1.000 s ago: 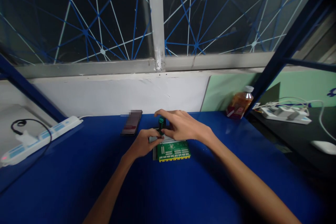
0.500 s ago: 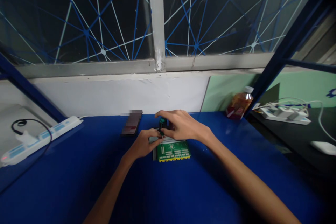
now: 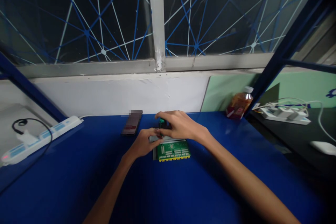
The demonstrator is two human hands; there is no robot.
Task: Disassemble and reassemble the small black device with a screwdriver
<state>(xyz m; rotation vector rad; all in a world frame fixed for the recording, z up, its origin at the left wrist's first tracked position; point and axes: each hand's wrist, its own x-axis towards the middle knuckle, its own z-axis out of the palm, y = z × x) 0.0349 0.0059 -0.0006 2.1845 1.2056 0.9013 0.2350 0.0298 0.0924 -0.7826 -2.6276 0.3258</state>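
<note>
A green circuit board (image 3: 174, 149) with rows of white connectors and a yellow strip along its near edge lies on the blue table, on a grey plate. Above its far left corner, my right hand (image 3: 181, 124) curls round an upright screwdriver (image 3: 162, 122) with a green and black handle. The screwdriver's lower end is hidden by my fingers. My left hand (image 3: 143, 143) is closed, thumb and forefinger pinched together by the screwdriver's lower end at the board's left edge. What sits in that pinch is too small to tell.
A dark phone-like slab (image 3: 132, 123), partly pixelated, lies at the back left. A white power strip (image 3: 43, 141) with a plugged-in black cable runs along the left. A drink bottle (image 3: 239, 104) stands at the back right. Beyond it, a second power strip (image 3: 286, 114) rests on a black table.
My right hand's fingers have shifted slightly left and in around the screwdriver, so its thin shaft is now more covered. My left hand and the board stay in place.
</note>
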